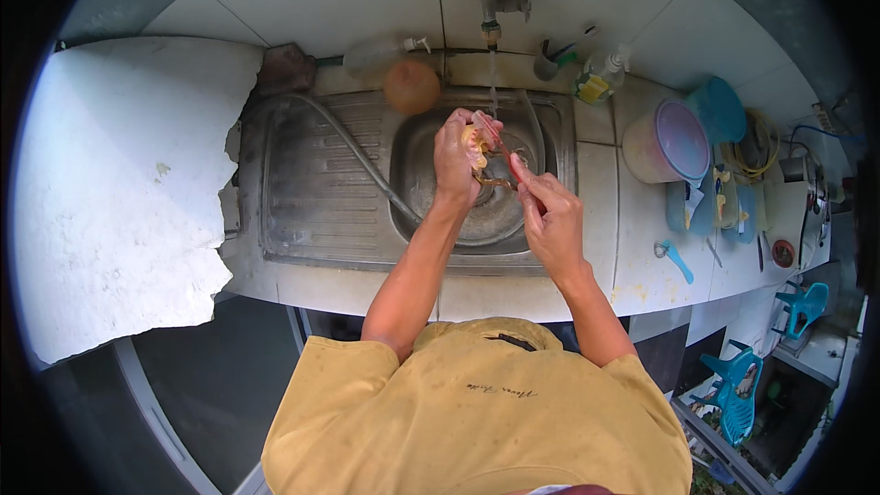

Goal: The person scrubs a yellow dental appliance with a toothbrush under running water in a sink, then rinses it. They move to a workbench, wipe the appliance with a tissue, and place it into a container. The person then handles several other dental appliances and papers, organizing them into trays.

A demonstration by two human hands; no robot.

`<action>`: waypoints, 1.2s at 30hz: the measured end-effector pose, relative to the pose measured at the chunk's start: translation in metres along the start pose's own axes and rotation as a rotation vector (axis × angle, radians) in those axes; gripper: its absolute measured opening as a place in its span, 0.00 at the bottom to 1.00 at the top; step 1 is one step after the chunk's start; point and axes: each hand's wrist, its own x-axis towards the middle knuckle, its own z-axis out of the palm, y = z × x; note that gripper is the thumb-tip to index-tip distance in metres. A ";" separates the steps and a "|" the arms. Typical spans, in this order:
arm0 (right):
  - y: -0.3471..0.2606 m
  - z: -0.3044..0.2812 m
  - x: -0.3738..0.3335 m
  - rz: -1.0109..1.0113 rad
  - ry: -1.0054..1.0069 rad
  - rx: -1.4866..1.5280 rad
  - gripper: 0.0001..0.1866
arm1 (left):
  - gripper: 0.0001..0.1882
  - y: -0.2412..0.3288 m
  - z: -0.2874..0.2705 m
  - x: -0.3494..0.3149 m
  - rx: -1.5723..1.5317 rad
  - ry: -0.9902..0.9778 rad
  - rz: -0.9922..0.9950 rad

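Being scrubbed, it seems, above the sink basin [500, 216], the pink-and-yellow piece [473, 146] is gripped in the curled left hand [453, 158], the red brush [505, 148] in the closed right hand [553, 210], the cleaning judged unfinished, its extent untold.

Two hands [454, 163] [555, 220], one tap [490, 2] (plus one sink [417, 139]).

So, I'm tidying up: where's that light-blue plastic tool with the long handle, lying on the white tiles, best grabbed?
Probably by the long light-blue handle, pinched from above, coming from the near side: it lies uncovered, its free end angled nearward and right, away from the head.
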 end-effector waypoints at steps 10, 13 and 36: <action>0.012 -0.026 0.018 0.085 -0.081 0.066 0.22 | 0.17 0.018 -0.018 0.005 -0.215 0.020 -0.486; 0.008 -0.022 0.024 0.066 -0.143 0.023 0.22 | 0.17 0.012 -0.015 0.003 -0.027 0.048 -0.331; 0.005 0.001 0.014 0.083 -0.148 -0.161 0.23 | 0.14 -0.025 -0.017 0.013 0.479 0.065 0.178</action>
